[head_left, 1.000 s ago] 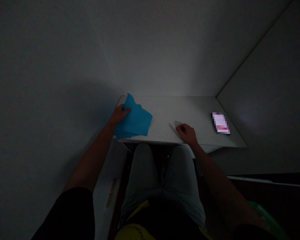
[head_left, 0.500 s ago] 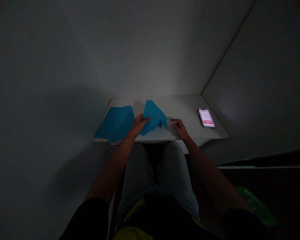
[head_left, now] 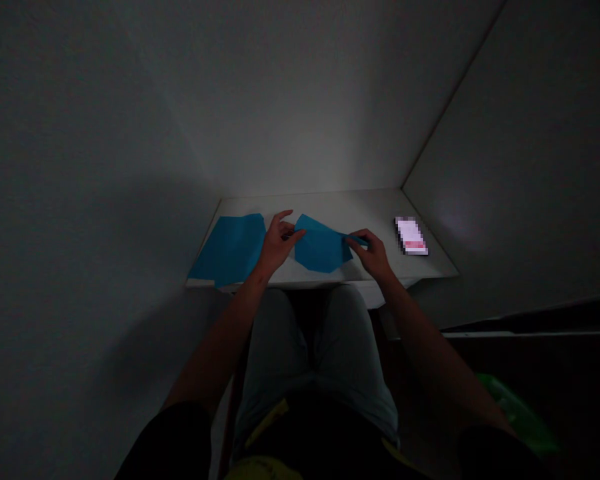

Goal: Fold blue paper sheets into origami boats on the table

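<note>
A blue paper sheet (head_left: 321,249) is stretched just above the white desk (head_left: 360,207) in front of me. My left hand (head_left: 276,241) pinches its left corner with thumb and forefinger, the other fingers raised. My right hand (head_left: 375,253) grips its right corner. A stack of more blue sheets (head_left: 233,247) lies flat on the desk to the left, beside my left hand.
A phone with a lit screen (head_left: 411,236) lies near the desk's right end. Walls close the desk in on the left, back and right. My knees are under the front edge. Something green (head_left: 517,413) sits low at the right.
My left hand lifted one blue sheet off the stack and carried it right to the desk's middle. My right hand then took its other corner, and the sheet is now spread between both hands.
</note>
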Available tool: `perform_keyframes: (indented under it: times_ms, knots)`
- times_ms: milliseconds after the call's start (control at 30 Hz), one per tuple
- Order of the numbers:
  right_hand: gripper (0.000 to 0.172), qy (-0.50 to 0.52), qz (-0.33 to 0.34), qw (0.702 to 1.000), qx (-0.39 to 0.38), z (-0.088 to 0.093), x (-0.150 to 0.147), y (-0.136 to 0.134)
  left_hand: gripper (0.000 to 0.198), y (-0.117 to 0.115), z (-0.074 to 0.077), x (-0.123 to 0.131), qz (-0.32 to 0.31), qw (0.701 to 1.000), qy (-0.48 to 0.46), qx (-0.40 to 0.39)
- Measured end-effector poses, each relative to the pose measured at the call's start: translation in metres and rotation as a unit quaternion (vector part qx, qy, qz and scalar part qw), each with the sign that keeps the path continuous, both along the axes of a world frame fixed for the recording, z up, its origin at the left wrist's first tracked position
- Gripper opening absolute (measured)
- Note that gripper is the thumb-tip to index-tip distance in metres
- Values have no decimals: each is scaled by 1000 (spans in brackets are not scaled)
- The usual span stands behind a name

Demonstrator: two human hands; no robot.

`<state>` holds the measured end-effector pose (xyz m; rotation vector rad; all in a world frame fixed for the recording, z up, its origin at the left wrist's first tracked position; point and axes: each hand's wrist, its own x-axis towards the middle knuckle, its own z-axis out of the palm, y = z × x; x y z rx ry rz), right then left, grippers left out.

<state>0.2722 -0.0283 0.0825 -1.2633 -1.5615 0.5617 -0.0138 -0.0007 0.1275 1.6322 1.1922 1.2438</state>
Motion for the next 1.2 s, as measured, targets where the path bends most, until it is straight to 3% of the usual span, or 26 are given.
perform_keyframes:
  times_ms: [133,333,400,533,633,767,867,1033,1200]
  knots:
    - [44,56,44,996,-51,24,8,2,30,2,0,-8,-9,994,100,32]
    - [47,103,92,986,-92,41,5,1,21,3,-13,-6,-35,997,59,21]
    - [47,118,111,980,-118,41,3,1,30,2,-19,-2,-67,997,41,-4]
    - [48,135,125,970,-157,35,1,-2,66,-3,-37,9,-148,987,-2,-69]
    - [51,149,108,969,-168,28,1,-2,62,-5,-53,19,-164,982,-18,-95]
    - [53,146,83,973,-155,19,4,3,41,-3,-69,28,-139,986,-49,-84]
    - [54,116,51,982,-140,13,9,7,35,2,-73,28,-106,988,-44,-101]
    - [51,12,44,990,-134,-1,17,16,24,15,-68,16,3,995,39,-87]
    - [45,-97,18,988,-117,-30,17,33,23,31,-60,12,85,984,154,-29]
